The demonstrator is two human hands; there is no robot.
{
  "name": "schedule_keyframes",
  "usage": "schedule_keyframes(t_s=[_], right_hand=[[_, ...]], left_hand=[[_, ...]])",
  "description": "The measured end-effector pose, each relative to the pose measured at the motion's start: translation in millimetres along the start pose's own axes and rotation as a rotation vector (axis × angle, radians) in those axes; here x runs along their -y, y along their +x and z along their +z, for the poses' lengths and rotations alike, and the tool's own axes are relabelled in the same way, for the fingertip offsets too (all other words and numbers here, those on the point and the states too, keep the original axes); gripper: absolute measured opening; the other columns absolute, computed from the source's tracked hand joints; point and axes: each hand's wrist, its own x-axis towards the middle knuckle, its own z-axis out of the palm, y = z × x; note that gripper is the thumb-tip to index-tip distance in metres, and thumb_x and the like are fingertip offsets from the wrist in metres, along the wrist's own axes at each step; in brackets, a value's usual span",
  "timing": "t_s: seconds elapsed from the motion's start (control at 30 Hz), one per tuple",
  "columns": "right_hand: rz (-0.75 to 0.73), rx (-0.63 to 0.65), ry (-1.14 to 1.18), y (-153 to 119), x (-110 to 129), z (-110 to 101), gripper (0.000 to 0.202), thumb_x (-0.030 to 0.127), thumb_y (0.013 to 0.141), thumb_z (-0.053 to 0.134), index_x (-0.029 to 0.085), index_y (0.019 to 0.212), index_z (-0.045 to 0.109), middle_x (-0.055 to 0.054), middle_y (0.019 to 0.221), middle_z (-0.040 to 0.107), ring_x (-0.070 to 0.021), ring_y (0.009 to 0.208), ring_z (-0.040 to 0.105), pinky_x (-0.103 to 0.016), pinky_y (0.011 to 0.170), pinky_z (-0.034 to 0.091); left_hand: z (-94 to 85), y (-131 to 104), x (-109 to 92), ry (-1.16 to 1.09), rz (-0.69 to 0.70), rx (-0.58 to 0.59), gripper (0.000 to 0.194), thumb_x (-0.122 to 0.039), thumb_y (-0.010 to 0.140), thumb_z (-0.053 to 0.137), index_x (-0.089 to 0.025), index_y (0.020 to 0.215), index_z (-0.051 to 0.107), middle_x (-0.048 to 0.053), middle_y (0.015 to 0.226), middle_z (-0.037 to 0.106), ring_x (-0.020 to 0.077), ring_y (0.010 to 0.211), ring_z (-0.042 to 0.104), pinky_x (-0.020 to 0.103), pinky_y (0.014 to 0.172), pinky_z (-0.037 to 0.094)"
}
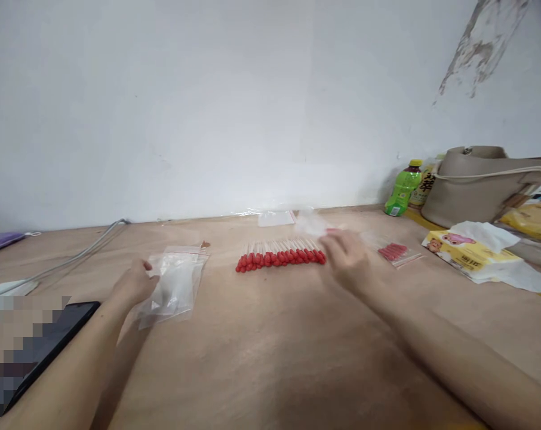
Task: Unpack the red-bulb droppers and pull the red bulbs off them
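Observation:
A row of thin white sticks with red tips (280,258) lies across the middle of the table. My right hand (344,257) is at the row's right end, fingers curled together at a blurred clear plastic bag (310,223) with a red edge. To its right lies a clear bag holding red sticks (393,252). My left hand (138,282) is beside a stack of clear zip bags (176,283) on the left, its fingers apart with nothing between them. Behind the row, a flat white bag with a red edge (276,218) rests near the wall.
A yellow tissue pack (470,254), a green bottle (403,188) and a beige handbag (470,185) stand at the right. On the left are a black phone (55,343), a grey cable (89,251) and a purple object (2,241). A wall (234,107) rises behind the table.

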Motion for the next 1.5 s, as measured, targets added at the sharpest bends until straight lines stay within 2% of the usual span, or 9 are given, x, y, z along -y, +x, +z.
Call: schedule_keyframes(t_s=[0.13,0.2,0.27,0.37,0.53,0.63,0.83,1.2,1.5], right_hand=[[-0.351,0.107,0.253,-20,74,7,0.029,0.009,0.086,0.032,0.018,0.083,0.06,-0.008,0.077,0.055,-0.0192,0.075,0.047,-0.035,0.071,0.037],[-0.42,0.173,0.269,-30,96,16,0.03,0.008,0.086,0.031,0.016,0.078,0.059,-0.007,0.074,0.055,-0.0175,0.07,0.045,-0.034,0.068,0.037],[-0.448,0.215,0.301,-35,107,23,0.031,0.006,0.085,0.031,0.016,0.074,0.059,-0.006,0.07,0.054,-0.016,0.067,0.044,-0.032,0.068,0.038],[-0.376,0.259,0.465,-33,106,25,0.021,0.018,0.086,0.04,0.016,0.078,0.059,-0.005,0.075,0.056,-0.0151,0.07,0.046,-0.029,0.07,0.039],[0.04,0.307,0.556,-25,64,18,0.016,0.028,0.082,0.049,0.018,0.077,0.06,-0.005,0.076,0.059,-0.0158,0.073,0.05,-0.03,0.07,0.037],[0.249,0.444,0.548,-28,38,24,0.02,0.028,0.078,0.052,0.017,0.061,0.057,-0.002,0.061,0.057,-0.0137,0.062,0.049,-0.027,0.061,0.036],[0.281,0.642,0.728,-41,30,38,0.013,0.018,0.073,0.053,0.02,0.074,0.066,0.002,0.062,0.061,-0.0107,0.057,0.051,-0.024,0.058,0.036],[0.002,0.42,0.637,-40,45,27,0.007,0.021,0.076,0.058,0.021,0.07,0.061,0.001,0.066,0.057,-0.0142,0.071,0.045,-0.031,0.071,0.027],[-0.32,0.197,0.46,-40,46,33,0.014,0.018,0.08,0.051,0.024,0.074,0.062,0.001,0.068,0.056,-0.0134,0.071,0.04,-0.032,0.069,0.022]], left_hand=[[3.5,-7,-16,0.113,-0.007,-0.095,0.023,-0.032,0.067,0.056,-0.015,0.072,0.04,0.015,0.091,0.047,0.0466,0.103,0.04,0.063,0.073,0.032],[7.0,-12,-37,0.115,0.081,-0.137,0.021,-0.034,0.074,0.049,-0.015,0.082,0.043,0.018,0.106,0.042,0.0448,0.113,0.03,0.064,0.083,0.026],[15.3,-22,-64,0.076,0.235,-0.104,0.022,-0.034,0.078,0.046,-0.016,0.09,0.046,0.015,0.108,0.043,0.0362,0.112,0.035,0.055,0.089,0.03],[34.7,-48,-104,-0.025,0.494,0.037,0.018,-0.036,0.079,0.048,-0.022,0.09,0.051,0.004,0.101,0.052,0.0211,0.101,0.048,0.034,0.09,0.039],[60.5,-96,-142,-0.363,0.795,0.317,0.019,-0.028,0.085,0.043,-0.021,0.099,0.055,0.005,0.111,0.053,0.0187,0.103,0.05,0.034,0.089,0.041],[69.4,-102,-147,-0.442,0.854,0.442,0.024,-0.027,0.087,0.041,-0.023,0.107,0.054,0.004,0.118,0.053,0.0173,0.109,0.048,0.033,0.094,0.04],[83.9,-91,-148,-0.424,0.867,0.503,0.036,-0.031,0.086,0.044,-0.024,0.121,0.046,0.004,0.129,0.046,0.0184,0.118,0.043,0.036,0.098,0.037],[81.7,-92,-141,-0.368,0.853,0.435,0.035,-0.029,0.086,0.044,-0.023,0.12,0.047,0.006,0.118,0.051,0.0179,0.108,0.049,0.034,0.092,0.041],[91.8,-85,-155,-0.245,1.055,0.336,0.03,-0.013,0.084,0.04,-0.024,0.105,0.059,0.007,0.103,0.048,0.0168,0.094,0.048,0.031,0.081,0.042]])
